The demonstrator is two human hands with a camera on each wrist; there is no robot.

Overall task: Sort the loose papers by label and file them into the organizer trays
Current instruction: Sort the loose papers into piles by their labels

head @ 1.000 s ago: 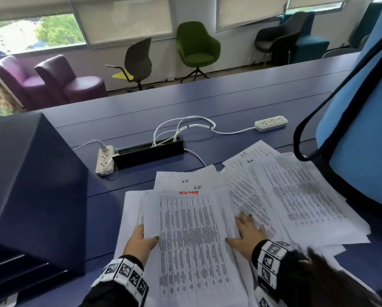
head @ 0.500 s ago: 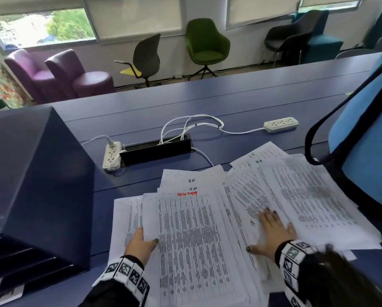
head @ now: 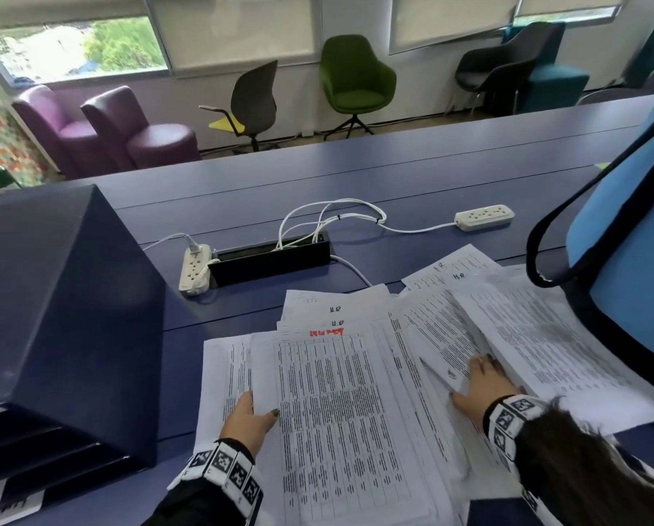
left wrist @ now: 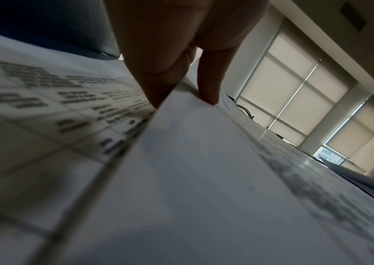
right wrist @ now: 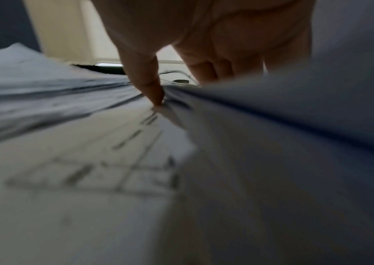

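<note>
Printed table sheets lie spread over the blue table point(head: 412, 172). The centre stack point(head: 348, 411) has a red handwritten label point(head: 327, 332) at its top. My left hand point(head: 249, 411) grips that stack's left edge, thumb on top and fingers underneath, as the left wrist view shows at the left hand point(left wrist: 181, 80). My right hand point(head: 481, 381) lies flat on the papers, its fingertips tucked under the edge of the right pile point(head: 545, 336). In the right wrist view one finger point(right wrist: 154, 96) presses on a sheet. The dark blue organizer point(head: 52, 317) stands at the left, its tray slots point(head: 33, 449) facing me.
Sheets marked "H.R." point(head: 460, 275) stick out at the back of the pile. A black cable box point(head: 268, 260) and two white power strips point(head: 192, 267) point(head: 485, 218) with cords lie behind the papers. A light blue bag point(head: 629, 241) stands at the right. Chairs line the far wall.
My right hand slid to the right, from the centre stack's right edge to the edge of the right pile. My left hand kept its hold on the centre stack.
</note>
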